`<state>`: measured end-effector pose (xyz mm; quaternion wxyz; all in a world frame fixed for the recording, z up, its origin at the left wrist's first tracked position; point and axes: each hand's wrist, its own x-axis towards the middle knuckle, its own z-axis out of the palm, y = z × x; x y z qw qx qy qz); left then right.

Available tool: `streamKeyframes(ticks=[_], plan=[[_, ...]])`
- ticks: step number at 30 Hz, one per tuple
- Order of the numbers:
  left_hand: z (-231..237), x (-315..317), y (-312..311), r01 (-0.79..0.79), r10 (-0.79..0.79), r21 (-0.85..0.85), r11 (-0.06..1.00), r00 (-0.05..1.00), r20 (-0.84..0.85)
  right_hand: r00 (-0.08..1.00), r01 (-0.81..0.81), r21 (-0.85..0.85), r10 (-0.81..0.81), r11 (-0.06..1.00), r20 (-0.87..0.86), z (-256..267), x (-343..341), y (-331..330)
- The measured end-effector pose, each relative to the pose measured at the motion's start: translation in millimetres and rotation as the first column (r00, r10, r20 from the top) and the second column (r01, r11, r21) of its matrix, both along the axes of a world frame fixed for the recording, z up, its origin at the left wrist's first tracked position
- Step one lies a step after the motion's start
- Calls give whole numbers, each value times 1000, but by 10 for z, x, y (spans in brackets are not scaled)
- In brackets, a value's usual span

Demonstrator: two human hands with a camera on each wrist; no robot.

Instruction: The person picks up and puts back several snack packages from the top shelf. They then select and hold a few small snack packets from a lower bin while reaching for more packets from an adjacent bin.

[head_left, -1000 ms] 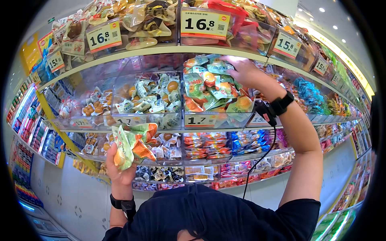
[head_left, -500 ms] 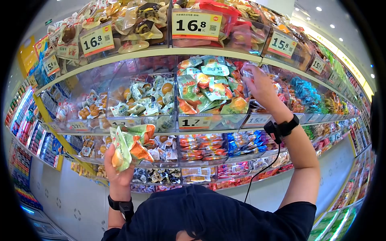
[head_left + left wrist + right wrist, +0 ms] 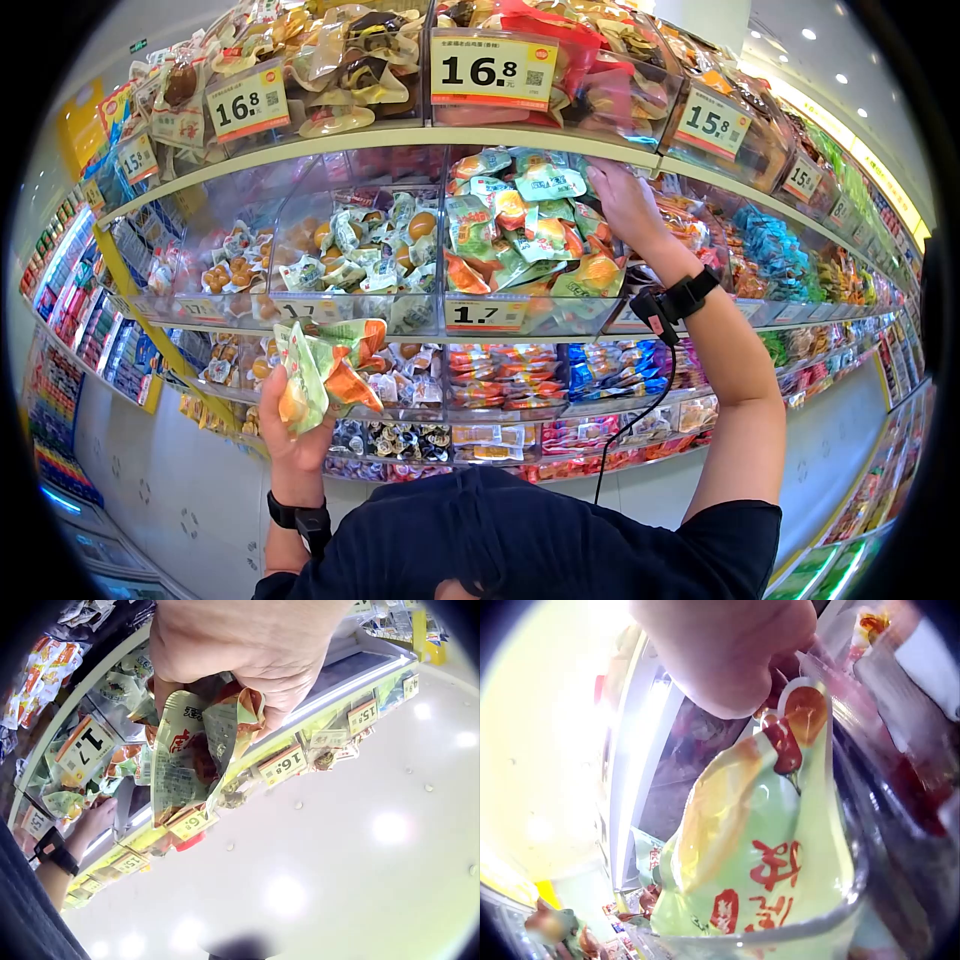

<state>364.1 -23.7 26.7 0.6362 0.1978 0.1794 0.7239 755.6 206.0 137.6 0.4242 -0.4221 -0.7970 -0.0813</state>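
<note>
My left hand [image 3: 295, 445], low on the left in the head view, grips green-and-orange snack packets [image 3: 308, 385] by their lower ends. In the left wrist view, thumb and fingers pinch these crinkled packets [image 3: 184, 761]. My right hand [image 3: 632, 208] reaches to the right side of a clear bin heaped with similar green snack packets [image 3: 545, 240]. The right wrist view has that hand [image 3: 727, 652] over the top end of one green packet [image 3: 772, 840] with red lettering. Its fingertips are hidden behind the packet and hand, so I cannot tell whether they pinch it.
A 1.7 price tag [image 3: 485, 315] fronts the bin. To its left stands a bin of small white-and-green packets [image 3: 365, 245]; blue packets [image 3: 770, 245] lie farther right. A shelf edge [image 3: 400, 140] with 16.8 tags runs above. A black cable [image 3: 635, 420] hangs from the right wrist.
My right hand first draws off the heap's top toward the right, then comes back left to the bin's right side. The left hand keeps its packets nearly still.
</note>
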Motion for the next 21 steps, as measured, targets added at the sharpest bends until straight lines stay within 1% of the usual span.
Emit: streamKeyframes(ticks=[1, 2, 3, 5, 6, 9, 10, 13, 14, 15, 17, 19, 20, 21], plan=[[4, 5, -4, 8, -8, 5, 1000, 1000, 0, 999, -35, 40, 36, 999, -15, 6, -14, -20], [17, 17, -1, 18, -18, 11, 1000, 1000, 0, 1000, -10, -47, 10, 999, 4, 11, 4, -23], [30, 33, 6, 29, -29, 16, 999, 1000, -1, 997, -48, -24, 49, 999, 52, 19, 19, 7], [51, 87, 24, -4, 4, 2, 1000, 1000, -6, 982, -124, 13, 120, 992, 147, 53, 49, 95], [58, 106, 32, -19, 19, -6, 1000, 1000, -9, 979, -121, -19, 122, 992, 163, 68, 55, 117], [44, 107, 53, 26, -28, 35, 999, 999, 45, 969, -111, -119, 134, 987, 208, 107, 41, 122], [46, 111, 64, 41, -44, 54, 998, 998, 53, 972, -131, -150, 157, 980, 176, 100, 26, 86], [111, 180, 72, 70, -75, 75, 995, 995, 61, 970, -90, -113, 113, 990, 217, 173, -55, -163], [72, 154, 96, 98, -104, 90, 991, 992, 70, 946, -35, 138, -11, 990, 324, 39, 10, -118], [42, 144, 112, 87, -92, 67, 994, 994, 62, 925, 53, 239, -137, 970, 354, 57, -80, -316], [57, 189, 138, 129, -133, 52, 990, 987, 84, 958, -5, 77, -18, 997, 287, 260, -352, -927], [31, 222, 180, 188, -189, 22, 982, 967, 170, 968, -173, -63, 182, 983, 175, 189, -561, -1301], [21, 233, 217, 246, -250, 49, 968, 957, 149, 944, -295, -182, 316, 938, 96, 69, -693, -1418], [15, 251, 246, 289, -296, 66, 955, 936, 192, 903, -412, -282, 429, 867, 0, -34, -832, -1521]])
